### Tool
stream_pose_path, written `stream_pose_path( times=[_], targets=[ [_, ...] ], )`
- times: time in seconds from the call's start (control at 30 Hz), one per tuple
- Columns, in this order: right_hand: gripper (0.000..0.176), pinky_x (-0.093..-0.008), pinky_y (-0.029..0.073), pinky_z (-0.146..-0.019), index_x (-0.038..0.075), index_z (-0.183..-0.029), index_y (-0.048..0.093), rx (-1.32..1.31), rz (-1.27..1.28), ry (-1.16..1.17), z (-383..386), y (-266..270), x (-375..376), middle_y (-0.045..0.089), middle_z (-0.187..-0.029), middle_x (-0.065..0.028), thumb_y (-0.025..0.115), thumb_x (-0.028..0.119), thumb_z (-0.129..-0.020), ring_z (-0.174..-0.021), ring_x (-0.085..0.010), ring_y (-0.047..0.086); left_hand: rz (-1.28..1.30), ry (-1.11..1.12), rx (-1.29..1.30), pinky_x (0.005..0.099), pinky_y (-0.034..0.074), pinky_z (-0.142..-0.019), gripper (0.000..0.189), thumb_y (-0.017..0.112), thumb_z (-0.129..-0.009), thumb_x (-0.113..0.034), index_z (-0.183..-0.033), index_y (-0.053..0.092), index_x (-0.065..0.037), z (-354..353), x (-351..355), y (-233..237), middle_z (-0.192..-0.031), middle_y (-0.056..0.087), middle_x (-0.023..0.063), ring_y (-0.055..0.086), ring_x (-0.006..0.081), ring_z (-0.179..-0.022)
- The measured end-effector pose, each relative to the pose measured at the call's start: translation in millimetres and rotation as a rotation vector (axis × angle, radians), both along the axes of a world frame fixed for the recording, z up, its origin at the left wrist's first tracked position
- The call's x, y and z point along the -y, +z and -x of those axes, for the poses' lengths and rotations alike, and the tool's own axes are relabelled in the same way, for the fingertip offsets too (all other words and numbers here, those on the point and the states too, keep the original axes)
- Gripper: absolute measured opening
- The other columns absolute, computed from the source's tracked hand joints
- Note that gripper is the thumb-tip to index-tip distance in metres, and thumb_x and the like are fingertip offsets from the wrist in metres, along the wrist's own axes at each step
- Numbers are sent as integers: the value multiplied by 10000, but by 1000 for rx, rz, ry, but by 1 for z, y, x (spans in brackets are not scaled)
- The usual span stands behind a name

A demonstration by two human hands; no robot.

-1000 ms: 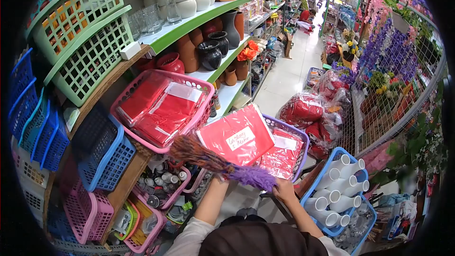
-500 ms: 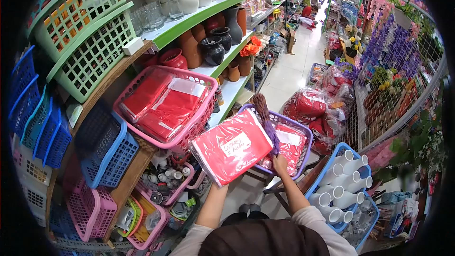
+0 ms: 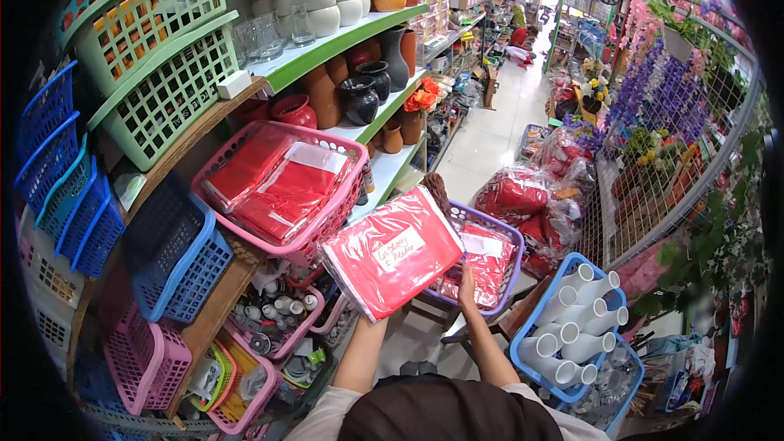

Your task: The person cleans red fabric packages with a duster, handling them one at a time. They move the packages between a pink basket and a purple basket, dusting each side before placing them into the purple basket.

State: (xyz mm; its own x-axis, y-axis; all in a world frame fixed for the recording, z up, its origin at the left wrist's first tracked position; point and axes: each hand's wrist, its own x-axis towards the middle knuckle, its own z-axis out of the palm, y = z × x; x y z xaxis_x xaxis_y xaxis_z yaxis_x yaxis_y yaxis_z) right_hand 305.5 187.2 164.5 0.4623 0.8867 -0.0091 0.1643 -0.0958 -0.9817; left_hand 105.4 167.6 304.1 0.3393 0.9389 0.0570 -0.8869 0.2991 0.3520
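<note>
A flat stack of red cloth packed in clear plastic (image 3: 395, 255), with a handwritten white label, is held up in front of me. My left hand supports it from below; its fingers are hidden under the pack, and only the wrist and forearm show. At the pack's right edge is my right hand (image 3: 466, 287), closed round the lower end of a brown and purple feather duster (image 3: 435, 189). Most of the duster is hidden behind the pack. Just beyond, a purple basket (image 3: 513, 265) holds more red packs (image 3: 483, 255).
To the left, a pink basket (image 3: 359, 165) of red packs sits by shelves of vases (image 3: 359, 98) and bowls. A blue basket (image 3: 523, 359) of white vases stands at right, near a wire rack (image 3: 694, 171) of artificial flowers. Bagged red goods (image 3: 513, 193) border the aisle.
The red pack has shifted slightly left and now covers most of the duster. My right hand has come left, close to the pack's edge. The view has turned slightly.
</note>
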Motion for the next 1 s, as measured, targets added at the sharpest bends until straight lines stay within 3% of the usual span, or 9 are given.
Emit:
stream_pose_path(
  times=[0.03, 0.17, 0.33, 0.47, 0.57, 0.63, 0.77, 0.87, 1.0],
  targets=[
    [482, -363, 389, -859, -16, -1076, 506, -630, -192, 137, 8, 16, 4, 529, -1085, -165, 411, 421, -896, -983, -257, 513, -3, -11, 4, 402, 362, -960, 616, 358, -872, -497, -1317, 284, -78, -2, 0, 0, -1318, 365, 105, 405, 247, -1172],
    [468, -363, 350, -925, 32, -1209, 415, -979, -444, 152, 38, 86, 16, 509, -1178, -91, 414, 387, -904, -1087, -201, 481, -12, -54, 14, 401, 363, -960, 618, 358, -871, -499, -1318, 282, -79, -13, 1, 4, -1320, 363, 105, 404, 247, -1173],
    [435, -417, 300, -993, -4, -1217, 401, -1346, -216, 359, 41, 129, 28, 451, -1255, -135, 451, 278, -890, -1160, -258, 422, -35, -88, 15, 400, 364, -959, 621, 359, -870, -501, -1320, 280, -80, -22, 3, 8, -1321, 361, 105, 403, 247, -1174],
    [464, -462, 241, -1032, -27, -1237, 375, -1673, -147, 252, 30, 133, 26, 412, -1284, -174, 417, 291, -901, -1193, -308, 378, -44, -90, 13, 400, 365, -959, 623, 359, -870, -503, -1321, 279, -81, -27, 0, 12, -1322, 359, 106, 402, 247, -1175],
    [471, -480, 223, -1036, -26, -1244, 366, -1658, -250, 230, 12, 143, 23, 401, -1293, -177, 390, 302, -908, -1205, -319, 362, -44, -74, -83, 401, 342, -977, 667, 365, -851, -547, -1323, 280, -84, -22, -31, -21, -1330, 356, 110, 370, 257, -1207],
    [472, -489, 211, -1040, -10, -1257, 357, -1636, -350, 164, 2, 156, 21, 383, -1309, -174, 362, 314, -915, -1217, -320, 345, 21, 45, 17, 407, 307, -998, 757, 370, -812, -619, -1341, 253, -90, -17, -39, 6, -1345, 341, 102, 348, 255, -1224],
    [455, -485, 244, -1025, 4, -1245, 375, -1533, -541, 114, -11, 178, 25, 421, -1284, -148, 401, 305, -905, -1193, -311, 382, -66, -207, 243, 407, 260, -1012, 864, 361, -752, -704, -1379, 186, -135, -8, -38, 32, -1348, 333, 86, 348, 247, -1214],
    [436, -446, 295, -999, 31, -1214, 426, -1257, -773, 111, -8, 199, 33, 477, -1237, -111, 476, 305, -879, -1154, -248, 433, -188, -246, 36, 466, 236, -988, 797, 425, -765, -650, -1389, 159, -232, -5, -39, 35, -1428, 180, 92, 283, 264, -1249],
    [373, -407, 331, -978, 32, -1190, 441, -1035, -756, 16, 13, 201, 38, 515, -1173, -100, 489, 239, -884, -1115, -238, 467, -311, -250, -353, 474, 168, -1017, 815, 458, -762, -623, -1396, 143, -219, -15, -38, 33, -1457, 91, 32, 164, 238, -1309]
  ],
)
